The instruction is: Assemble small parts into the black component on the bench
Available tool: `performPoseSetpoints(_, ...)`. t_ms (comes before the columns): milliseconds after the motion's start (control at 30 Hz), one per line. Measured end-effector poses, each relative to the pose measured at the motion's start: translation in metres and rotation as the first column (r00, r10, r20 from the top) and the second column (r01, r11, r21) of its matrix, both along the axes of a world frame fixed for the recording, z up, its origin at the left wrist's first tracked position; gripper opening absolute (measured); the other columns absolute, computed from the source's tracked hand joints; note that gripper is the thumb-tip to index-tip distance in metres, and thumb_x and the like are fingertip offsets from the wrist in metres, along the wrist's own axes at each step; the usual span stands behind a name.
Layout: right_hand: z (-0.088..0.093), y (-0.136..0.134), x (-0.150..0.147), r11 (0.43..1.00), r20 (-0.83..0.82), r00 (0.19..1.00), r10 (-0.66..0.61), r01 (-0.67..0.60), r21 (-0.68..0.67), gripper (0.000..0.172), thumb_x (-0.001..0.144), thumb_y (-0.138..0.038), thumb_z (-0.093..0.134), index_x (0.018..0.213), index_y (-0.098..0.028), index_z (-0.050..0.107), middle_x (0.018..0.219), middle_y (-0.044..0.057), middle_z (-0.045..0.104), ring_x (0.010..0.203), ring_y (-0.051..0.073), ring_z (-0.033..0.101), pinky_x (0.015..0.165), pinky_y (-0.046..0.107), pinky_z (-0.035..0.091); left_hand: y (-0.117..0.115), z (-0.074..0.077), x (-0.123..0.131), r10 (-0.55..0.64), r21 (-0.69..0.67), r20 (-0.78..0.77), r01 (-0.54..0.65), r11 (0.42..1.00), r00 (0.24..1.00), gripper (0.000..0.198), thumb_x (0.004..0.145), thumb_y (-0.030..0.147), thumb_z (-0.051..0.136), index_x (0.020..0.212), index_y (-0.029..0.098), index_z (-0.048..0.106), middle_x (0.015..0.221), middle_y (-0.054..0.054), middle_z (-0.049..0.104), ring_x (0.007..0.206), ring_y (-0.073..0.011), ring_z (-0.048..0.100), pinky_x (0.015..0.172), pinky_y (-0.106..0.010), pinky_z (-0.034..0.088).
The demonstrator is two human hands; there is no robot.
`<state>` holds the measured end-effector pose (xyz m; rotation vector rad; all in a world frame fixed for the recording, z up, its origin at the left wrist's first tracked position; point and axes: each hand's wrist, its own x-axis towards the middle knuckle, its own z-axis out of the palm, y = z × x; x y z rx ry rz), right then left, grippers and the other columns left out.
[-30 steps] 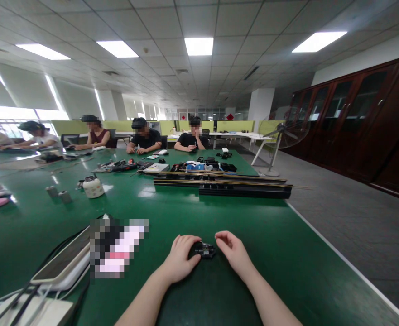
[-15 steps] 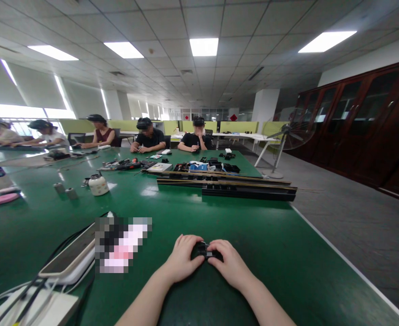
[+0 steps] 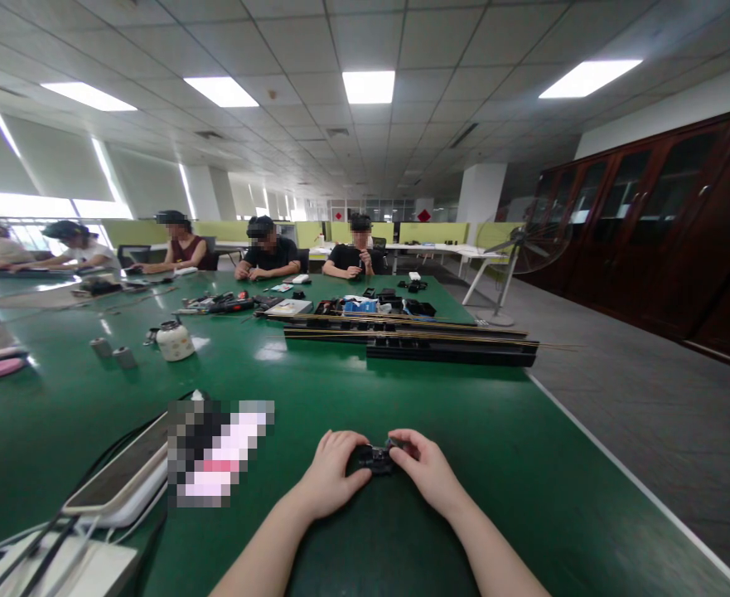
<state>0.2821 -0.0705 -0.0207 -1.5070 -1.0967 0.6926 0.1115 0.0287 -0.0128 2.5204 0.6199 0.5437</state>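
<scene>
A small black part rests low over the green table, between my two hands. My left hand grips its left side, with thumb and fingers curved round it. At the upper right of the part, my right hand is pinched on a small dark piece, which is too small to make out well. My right fingertips are close to the black part; whether they touch it cannot be told.
Long black rails with thin rods lie beyond my hands. To the left are a phone, cables, a white jar and grey cylinders. Tools and black parts lie farther back. Several people sit across the table; a fan stands right.
My right hand has lifted off the right side of the black part and now pinches a small piece at its upper right. My left hand keeps its grip. The view has shifted slightly.
</scene>
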Motion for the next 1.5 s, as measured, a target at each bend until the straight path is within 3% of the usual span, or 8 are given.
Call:
performPoseSetpoints(200,0.003,0.001,0.006,0.997,-0.270,0.962,-0.048,0.064,0.053,0.037,0.060,-0.042,0.070,0.087,-0.018,0.063,0.090,0.006,0.068,0.087,0.022,0.061,0.086,0.037,0.044,-0.001,0.003,0.000,0.000,-0.009,-0.014,0.000,1.000,1.000,0.030,0.073,0.023,0.058,0.102,0.024,0.052,0.106,-0.003,0.058,0.105,-0.0238,0.048,0.099,-0.043,0.026)
performPoseSetpoints(400,0.002,0.001,0.009,0.984,-0.463,0.881,-0.097,0.156,0.090,0.041,0.055,-0.040,0.075,0.087,-0.017,0.062,0.088,0.005,0.069,0.089,0.019,0.061,0.088,0.033,0.042,0.000,0.002,0.000,-0.006,-0.005,-0.010,0.006,1.000,1.000,0.030,0.073,0.022,0.058,0.102,0.024,0.052,0.107,-0.003,0.058,0.105,-0.0238,0.048,0.099,-0.043,0.026)
performPoseSetpoints(700,0.005,0.001,0.013,0.971,-0.728,0.680,-0.086,0.220,0.090,0.038,0.052,-0.031,0.079,0.085,-0.019,0.065,0.081,0.001,0.069,0.077,0.013,0.062,0.070,0.024,0.046,0.001,0.000,0.000,-0.005,0.021,-0.011,0.005,1.000,1.000,0.028,0.073,0.023,0.059,0.101,0.024,0.052,0.105,-0.002,0.058,0.103,-0.0227,0.049,0.096,-0.039,0.030)
performPoseSetpoints(1033,0.001,-0.001,0.021,0.966,-0.836,0.546,-0.057,0.241,0.092,0.028,0.059,-0.025,0.076,0.084,-0.020,0.066,0.081,0.001,0.069,0.077,0.012,0.063,0.071,0.022,0.049,0.000,0.002,0.000,-0.002,-0.002,-0.015,0.002,1.000,1.000,0.028,0.074,0.023,0.058,0.101,0.024,0.052,0.107,-0.003,0.058,0.104,-0.0231,0.048,0.097,-0.041,0.028)
performPoseSetpoints(1367,-0.006,0.000,0.029,0.963,-0.839,0.543,-0.042,0.246,0.111,0.018,0.065,-0.026,0.072,0.081,-0.022,0.066,0.082,0.001,0.068,0.080,0.015,0.063,0.075,0.028,0.051,0.001,0.000,0.001,-0.005,0.000,-0.012,0.005,1.000,1.000,0.027,0.075,0.025,0.056,0.102,0.025,0.052,0.106,-0.003,0.057,0.104,-0.0238,0.048,0.098,-0.042,0.027)
performPoseSetpoints(1500,-0.007,0.001,0.030,0.962,-0.861,0.506,-0.047,0.254,0.097,0.016,0.065,-0.027,0.071,0.080,-0.021,0.066,0.080,0.001,0.069,0.079,0.014,0.063,0.075,0.026,0.051,0.000,0.001,0.001,-0.006,0.014,-0.004,0.006,1.000,1.000,0.025,0.076,0.025,0.056,0.101,0.024,0.052,0.105,-0.003,0.058,0.103,-0.0233,0.049,0.097,-0.042,0.028)
